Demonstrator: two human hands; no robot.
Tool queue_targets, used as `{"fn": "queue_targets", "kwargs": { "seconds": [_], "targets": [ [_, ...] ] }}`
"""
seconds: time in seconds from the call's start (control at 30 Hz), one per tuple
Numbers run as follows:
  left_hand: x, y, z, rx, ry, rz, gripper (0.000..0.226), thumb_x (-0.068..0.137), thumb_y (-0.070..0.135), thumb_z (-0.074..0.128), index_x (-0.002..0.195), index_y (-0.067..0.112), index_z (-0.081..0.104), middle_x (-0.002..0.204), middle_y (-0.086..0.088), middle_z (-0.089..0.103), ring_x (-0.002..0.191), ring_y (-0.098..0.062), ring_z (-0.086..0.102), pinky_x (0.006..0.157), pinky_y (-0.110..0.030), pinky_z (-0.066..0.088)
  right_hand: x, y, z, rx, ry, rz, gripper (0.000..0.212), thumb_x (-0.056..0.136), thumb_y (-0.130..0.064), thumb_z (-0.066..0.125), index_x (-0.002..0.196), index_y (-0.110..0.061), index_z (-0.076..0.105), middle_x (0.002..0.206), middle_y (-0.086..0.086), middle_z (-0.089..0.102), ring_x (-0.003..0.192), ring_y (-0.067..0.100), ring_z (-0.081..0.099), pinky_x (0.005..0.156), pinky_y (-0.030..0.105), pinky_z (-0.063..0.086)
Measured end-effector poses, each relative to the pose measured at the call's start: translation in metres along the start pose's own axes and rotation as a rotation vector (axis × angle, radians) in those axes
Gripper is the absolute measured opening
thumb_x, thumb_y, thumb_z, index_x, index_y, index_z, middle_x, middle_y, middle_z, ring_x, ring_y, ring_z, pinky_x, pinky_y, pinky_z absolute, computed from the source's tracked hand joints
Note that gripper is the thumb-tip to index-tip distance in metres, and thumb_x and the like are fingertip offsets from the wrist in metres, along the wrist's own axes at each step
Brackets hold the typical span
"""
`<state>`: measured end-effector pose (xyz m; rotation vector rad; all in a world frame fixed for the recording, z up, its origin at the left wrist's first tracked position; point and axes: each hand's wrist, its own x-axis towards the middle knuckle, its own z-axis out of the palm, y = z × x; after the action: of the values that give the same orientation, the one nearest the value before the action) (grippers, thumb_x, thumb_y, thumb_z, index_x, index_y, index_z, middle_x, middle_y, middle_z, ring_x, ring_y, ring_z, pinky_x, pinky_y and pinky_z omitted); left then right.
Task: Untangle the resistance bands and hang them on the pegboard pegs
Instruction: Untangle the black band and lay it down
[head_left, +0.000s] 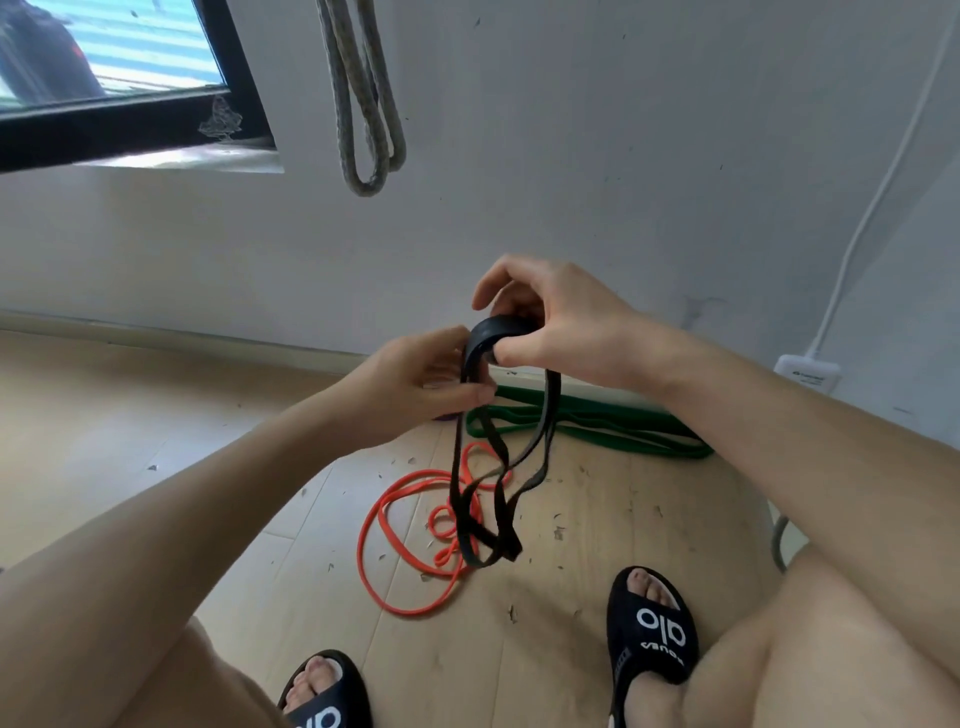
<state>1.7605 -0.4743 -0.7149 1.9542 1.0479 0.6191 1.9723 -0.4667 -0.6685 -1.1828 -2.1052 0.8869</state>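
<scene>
Up near the white wall, the right hand (550, 322) and left hand (421, 389) both pinch a flat, matte black rubber band (483, 499), its twisted loops dangling over a thin orange rubber band (410, 519) coiled on the pale wood-plank floor (130, 415); farther right lies a wide green rubber band (597, 423).

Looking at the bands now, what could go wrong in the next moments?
1. The black band, held by the left hand and right hand, hangs in crossed loops; pulling hard may tighten the tangle.
2. Its low end dangles just over the orange band on the floor and might catch it.
3. The orange band and green band lie near the sandals, so tripping seems possible.
</scene>
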Motion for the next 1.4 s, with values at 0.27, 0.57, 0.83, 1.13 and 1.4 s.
{"fn": "queue_targets", "kwargs": {
  "seconds": [0.27,0.57,0.83,1.13,1.4],
  "targets": [
    [0.002,0.006,-0.004,0.046,-0.008,-0.007,0.021,0.098,0.015,0.066,0.119,0.012,0.064,0.104,-0.009,0.070,0.099,-0.020,0.072,0.095,-0.034,0.059,-0.002,-0.001,-0.005,0.150,-0.014,0.050,0.039,0.083,-0.002,0.076,0.114,-0.019,0.060,0.091,0.007,0.075,0.086,0.019,0.072,0.087,0.037,0.059],
    [0.002,0.009,-0.007,0.053,-0.029,-0.021,0.012,0.095,0.010,0.068,0.105,0.003,0.066,0.089,-0.008,0.074,0.086,-0.019,0.075,0.086,-0.033,0.060,-0.004,-0.004,-0.007,0.142,-0.026,0.063,0.040,0.082,0.000,0.077,0.114,-0.016,0.060,0.092,0.010,0.075,0.090,0.028,0.072,0.089,0.043,0.058],
    [-0.008,0.013,-0.025,0.125,-0.053,-0.074,0.010,0.096,0.023,0.067,0.094,0.014,0.066,0.078,-0.005,0.074,0.072,-0.013,0.072,0.071,-0.024,0.053,-0.003,0.009,-0.017,-0.191,-0.158,0.138,0.038,0.077,-0.010,0.080,0.103,-0.029,0.060,0.093,-0.004,0.073,0.083,0.013,0.070,0.072,0.028,0.053],
    [-0.007,-0.004,-0.017,0.239,-0.185,-0.190,0.008,0.097,0.019,0.069,0.096,0.011,0.066,0.088,-0.003,0.075,0.086,-0.011,0.075,0.089,-0.041,0.060,-0.006,0.005,-0.010,-0.007,-0.070,0.066,0.038,0.081,-0.008,0.082,0.108,-0.023,0.060,0.086,-0.002,0.075,0.076,0.009,0.070,0.074,0.026,0.057],
    [-0.001,0.003,-0.002,-0.023,-0.083,-0.103,0.043,0.089,0.015,0.078,0.125,0.027,0.057,0.106,-0.003,0.073,0.103,-0.015,0.072,0.094,-0.026,0.057,-0.001,-0.005,-0.002,0.074,-0.055,0.042,0.039,0.080,-0.004,0.078,0.111,-0.020,0.062,0.088,0.001,0.075,0.079,0.008,0.070,0.077,0.023,0.056]
  ]
}}
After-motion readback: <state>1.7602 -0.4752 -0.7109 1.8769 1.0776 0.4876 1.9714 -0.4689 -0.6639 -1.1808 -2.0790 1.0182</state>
